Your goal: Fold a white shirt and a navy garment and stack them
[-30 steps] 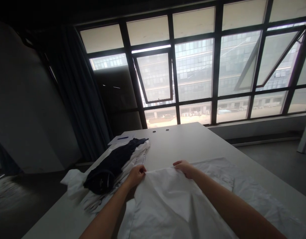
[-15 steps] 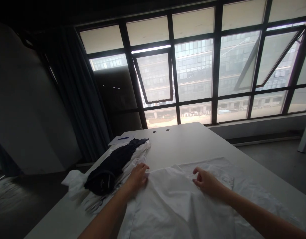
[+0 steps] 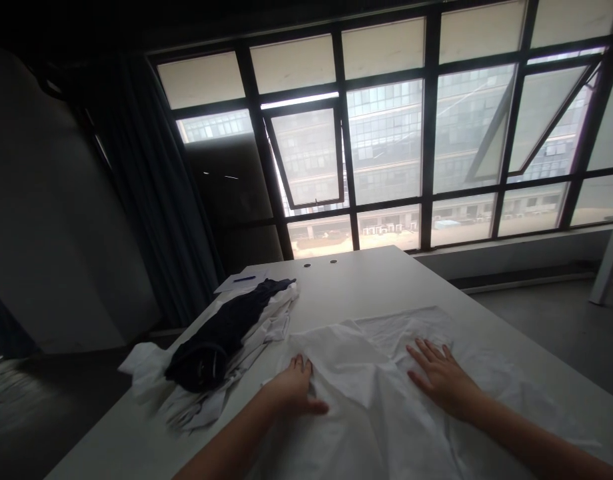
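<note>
A white cloth garment (image 3: 356, 373), creased and loosely spread, covers the near part of the white table; its exact kind I cannot tell. My left hand (image 3: 297, 388) rests on its left side, fingers stretched forward and thumb out to the right. On the right side, my right hand (image 3: 439, 373) lies flat on the fabric with its fingers spread. Both hands are open and grip nothing. Left of my left hand lies a dark navy garment (image 3: 226, 330) on top of rumpled white clothes (image 3: 276, 320).
At the far left of the table (image 3: 346, 287) a blue pen (image 3: 244, 279) lies on a sheet of paper (image 3: 226, 285). Two round cable holes sit near the far edge. Beyond stand a dark curtain (image 3: 156, 200) and large windows, two of them tilted outward.
Both hands have gone from bent fingers at the cloth's upper edge to stretched, flat fingers on it. The left has come nearer to me; the right has moved right.
</note>
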A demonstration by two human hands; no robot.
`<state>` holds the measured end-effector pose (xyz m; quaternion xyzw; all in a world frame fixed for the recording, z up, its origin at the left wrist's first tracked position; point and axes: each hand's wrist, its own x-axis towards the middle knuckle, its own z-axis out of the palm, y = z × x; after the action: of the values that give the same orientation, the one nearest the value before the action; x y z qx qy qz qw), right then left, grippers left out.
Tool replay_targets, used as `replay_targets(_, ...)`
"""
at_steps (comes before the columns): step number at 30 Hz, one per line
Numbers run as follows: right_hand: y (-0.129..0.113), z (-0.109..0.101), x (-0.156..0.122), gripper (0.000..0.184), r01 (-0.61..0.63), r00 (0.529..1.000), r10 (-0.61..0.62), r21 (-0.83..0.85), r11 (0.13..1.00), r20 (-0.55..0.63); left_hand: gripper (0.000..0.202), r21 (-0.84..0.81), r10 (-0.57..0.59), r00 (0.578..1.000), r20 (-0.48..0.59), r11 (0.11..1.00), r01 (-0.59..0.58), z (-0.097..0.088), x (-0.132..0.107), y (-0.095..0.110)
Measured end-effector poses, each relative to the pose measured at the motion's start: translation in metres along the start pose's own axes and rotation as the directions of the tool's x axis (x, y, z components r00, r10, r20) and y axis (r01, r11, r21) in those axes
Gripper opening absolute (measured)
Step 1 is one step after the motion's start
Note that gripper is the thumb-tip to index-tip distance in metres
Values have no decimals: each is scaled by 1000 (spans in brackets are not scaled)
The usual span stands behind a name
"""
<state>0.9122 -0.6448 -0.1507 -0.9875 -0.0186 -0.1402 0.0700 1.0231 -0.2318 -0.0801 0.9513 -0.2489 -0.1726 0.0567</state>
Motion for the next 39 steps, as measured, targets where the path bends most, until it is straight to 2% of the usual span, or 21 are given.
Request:
replay_targets(3,8,-10,40,56,-46,999,46,13,999,-5,118,-40,16,996,-93,999,-20,-22,29,2)
replay_targets(6,10,-22,74,42,-82,995,83,18,996,-62,99,-41,15,980,-199,999,-24,-37,51,12)
replay_targets(9,3,-29,94,30,-124,987,124,1,992,-104,79,-25,20,958,-286,999,-28,-36,57,37)
replay_targets(11,-4,-31,97,28,-146,984,144,-13,989,-108,67,-11,57,946,-320,998,-64,-24,50,59)
replay_targets(13,-10,-32,92,28,-159,984,157,-22,987,-89,62,-9,99,945,-311,994,-107,-6,37,79)
replay_targets(15,-16,-33,78,32,-163,986,162,-23,986,-50,71,-35,142,960,-240,987,-155,15,19,92)
replay_targets(16,-17,-35,67,35,-162,987,161,-23,987,-25,77,-34,165,962,-216,984,-177,24,11,96)
replay_targets(18,-19,-37,40,39,-150,988,150,-16,989,28,79,-23,212,945,-250,974,-225,38,-4,98)
replay_targets(22,-20,-40,-18,44,-138,988,136,24,990,76,73,-9,214,934,-287,974,-226,42,-15,96)
replay_targets(25,-24,-39,-44,39,-127,991,123,82,989,54,73,1,209,934,-290,976,-218,38,-14,97)
replay_targets(28,-33,-45,-47,33,-144,989,134,219,965,60,73,3,207,937,-282,977,-215,37,-14,99)
replay_targets(30,-37,-58,-42,32,-184,983,161,366,912,93,73,-1,199,938,-285,978,-208,38,-14,99)
replay_targets(34,-24,-88,-36,41,-307,952,225,648,697,208,73,-11,185,926,-330,980,-200,42,-15,97)
replay_targets(36,-6,-95,-38,48,-412,911,263,682,604,318,76,-15,170,919,-354,982,-188,44,-13,96)
replay_targets(37,4,-95,-39,48,-455,890,278,661,597,361,77,-16,158,919,-362,984,-176,44,-12,97)
replay_targets(39,23,-89,-41,41,-468,879,295,561,683,375,77,-12,138,919,-368,988,-153,40,-10,99)
